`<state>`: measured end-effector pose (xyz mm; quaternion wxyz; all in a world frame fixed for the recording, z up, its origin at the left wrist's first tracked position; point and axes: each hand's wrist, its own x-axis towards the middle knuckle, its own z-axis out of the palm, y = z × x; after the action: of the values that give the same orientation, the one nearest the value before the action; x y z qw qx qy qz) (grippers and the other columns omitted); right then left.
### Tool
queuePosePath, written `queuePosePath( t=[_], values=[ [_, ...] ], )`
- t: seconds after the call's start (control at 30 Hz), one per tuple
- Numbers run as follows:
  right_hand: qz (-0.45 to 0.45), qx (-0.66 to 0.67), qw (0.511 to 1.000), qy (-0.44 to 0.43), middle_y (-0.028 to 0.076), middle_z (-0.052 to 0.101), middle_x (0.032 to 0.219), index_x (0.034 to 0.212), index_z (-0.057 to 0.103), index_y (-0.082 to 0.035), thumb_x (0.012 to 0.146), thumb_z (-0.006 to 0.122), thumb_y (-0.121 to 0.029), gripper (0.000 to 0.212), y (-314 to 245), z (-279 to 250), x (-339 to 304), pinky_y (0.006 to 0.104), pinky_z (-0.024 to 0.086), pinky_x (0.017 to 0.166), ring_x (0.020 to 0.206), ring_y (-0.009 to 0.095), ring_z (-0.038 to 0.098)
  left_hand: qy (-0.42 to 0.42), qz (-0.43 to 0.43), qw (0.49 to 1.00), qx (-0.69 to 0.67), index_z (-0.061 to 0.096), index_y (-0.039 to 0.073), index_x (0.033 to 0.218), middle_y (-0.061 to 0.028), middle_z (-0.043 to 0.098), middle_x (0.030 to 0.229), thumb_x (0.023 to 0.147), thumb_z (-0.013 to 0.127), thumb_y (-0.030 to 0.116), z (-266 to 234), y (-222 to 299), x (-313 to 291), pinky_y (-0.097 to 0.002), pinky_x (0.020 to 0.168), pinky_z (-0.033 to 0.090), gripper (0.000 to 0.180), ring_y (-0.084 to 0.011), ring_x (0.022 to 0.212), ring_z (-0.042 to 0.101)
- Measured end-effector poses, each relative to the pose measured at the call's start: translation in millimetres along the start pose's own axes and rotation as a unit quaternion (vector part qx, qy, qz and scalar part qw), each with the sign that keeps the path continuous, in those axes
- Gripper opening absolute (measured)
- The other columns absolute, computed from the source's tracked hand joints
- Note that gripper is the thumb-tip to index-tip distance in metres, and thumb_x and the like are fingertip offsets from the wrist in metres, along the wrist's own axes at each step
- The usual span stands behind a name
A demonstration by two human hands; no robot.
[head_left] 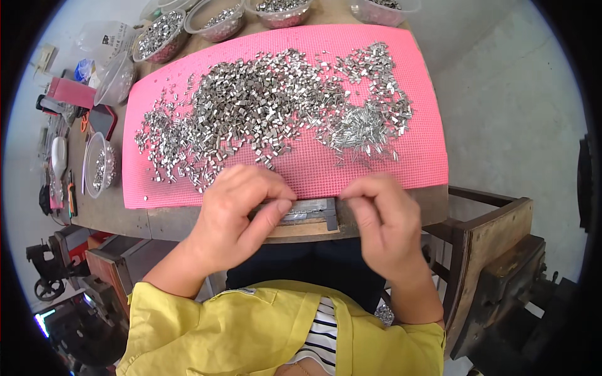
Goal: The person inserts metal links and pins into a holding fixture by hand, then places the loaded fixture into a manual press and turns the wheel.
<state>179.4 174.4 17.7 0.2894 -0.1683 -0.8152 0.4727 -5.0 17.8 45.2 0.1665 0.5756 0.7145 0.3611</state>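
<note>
A long, narrow metal fixture [308, 208] with a dark end block sits at the table's near edge. My left hand [231, 210] is over its left part, thumb and forefinger brought together; whatever they pinch is too small to make out. Just past the fixture's right end, my right hand [390, 219] holds its fingertips close together, and anything between them is hidden. Beyond both hands, a large spread of small silvery metal pieces [251, 103] covers the pink textured mat [420, 150]. Thin metal pins [362, 130] lie in a pile toward the right.
Plastic bowls of metal parts, such as this one [160, 37], line the far edge. Another bowl [100, 164] stands left of the mat, near a phone [102, 121] and a white handheld device [59, 156]. A wooden-topped metal frame [486, 238] stands at the right.
</note>
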Motion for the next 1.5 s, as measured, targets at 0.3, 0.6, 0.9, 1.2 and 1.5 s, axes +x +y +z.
queuePosePath(
  t=[0.3,0.6,0.9,1.2,1.5],
  values=[
    [-0.067,-0.04,0.996,-0.043,0.011,0.065,0.102,0.103,0.064,-0.003,0.084,0.068,0.006,0.022,1.2,23.7,-4.5,0.0432,0.05,0.082,0.092,0.033,0.06,0.081,0.015,0.996,0.03,0.074,0.009,0.094,-0.0054,0.072,0.096,0.081,0.078,0.005,23.9,-4.3,-19.2,-0.0375,0.074,0.047,0.014,-0.0253,0.084,0.067],
    [-0.089,-0.076,0.992,-0.044,0.01,0.064,0.101,0.101,0.063,-0.004,0.079,0.071,0.008,0.026,0.4,28.7,-4.0,0.0431,0.05,0.081,0.092,0.033,0.059,0.084,0.02,0.995,0.04,0.075,0.005,0.091,-0.0096,0.073,0.097,0.078,0.079,0.002,23.8,-5.3,-19.2,-0.0365,0.075,0.053,0.014,-0.0275,0.085,0.07],
    [-0.117,-0.148,0.982,-0.032,0.009,0.064,0.103,0.102,0.065,-0.003,0.074,0.073,0.004,0.03,-3.4,33.4,-5.5,0.0422,0.051,0.082,0.094,0.032,0.06,0.11,0.044,0.992,0.05,0.074,0.007,0.091,-0.0058,0.073,0.094,0.075,0.081,0.001,28.8,-7.2,-16.9,-0.0356,0.069,0.049,0.018,-0.0244,0.079,0.067],
    [-0.089,-0.102,0.99,-0.035,0.01,0.071,0.102,0.101,0.075,-0.003,0.074,0.077,0.008,0.029,-2.8,27.3,-4.3,0.0395,0.054,0.077,0.089,0.03,0.065,0.105,0.05,0.991,0.059,0.073,0.007,0.09,-0.0066,0.073,0.094,0.075,0.08,-0.001,25.7,-7.6,-17.7,-0.035,0.068,0.052,0.019,-0.025,0.079,0.067],
    [-0.079,-0.09,0.993,-0.021,0.01,0.069,0.104,0.108,0.072,0.0,0.078,0.074,0.005,0.03,2.0,23.0,-3.5,0.0415,0.053,0.082,0.093,0.031,0.065,0.099,0.065,0.989,0.091,0.073,0.005,0.09,-0.0072,0.073,0.095,0.073,0.08,-0.003,25.4,-6.9,-17.5,-0.0342,0.068,0.053,0.02,-0.0247,0.078,0.067]
  ],
)
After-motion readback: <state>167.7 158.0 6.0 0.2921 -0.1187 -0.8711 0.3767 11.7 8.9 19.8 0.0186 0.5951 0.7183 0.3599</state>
